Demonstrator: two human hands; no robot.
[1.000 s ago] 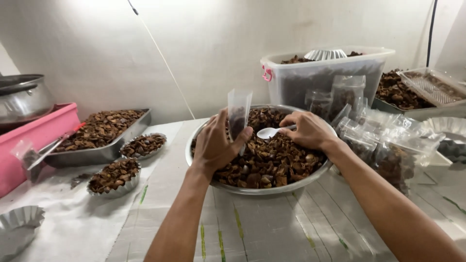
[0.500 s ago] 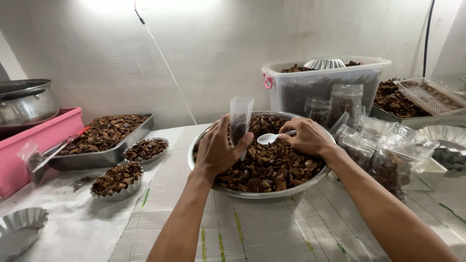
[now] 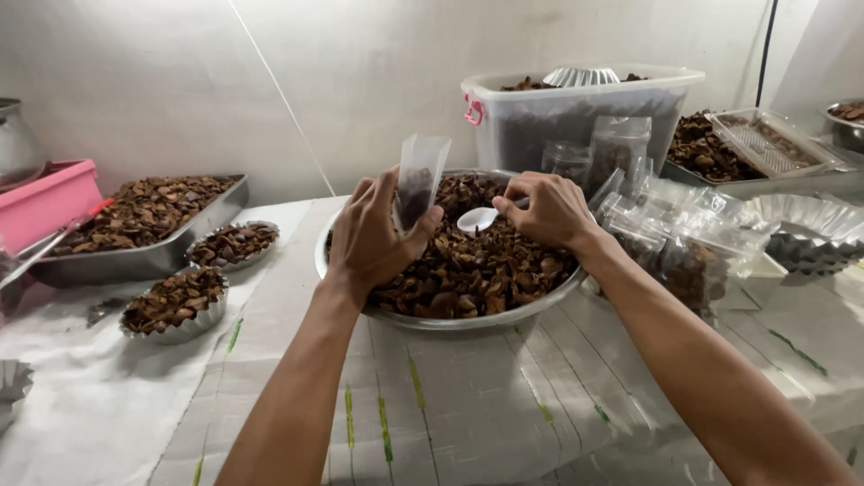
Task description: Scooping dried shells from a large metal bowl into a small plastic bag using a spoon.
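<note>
While the left hand [image 3: 373, 238] gripped the clear pouch [image 3: 419, 180] upright above the metal bowl [image 3: 450, 317], the right hand [image 3: 549, 209] pinched a white spoon [image 3: 477, 219], its scoop pointing left, just beside and below the pouch mouth.

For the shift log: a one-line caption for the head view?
Left hand holds a small clear plastic pouch over a round metal bowl; right hand grips a white spoon.

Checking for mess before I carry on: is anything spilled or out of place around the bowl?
A few brown crumbs lie loose on the white cloth beside the small fluted tin. Otherwise nothing stands out; the big metal bowl sits level.
</note>
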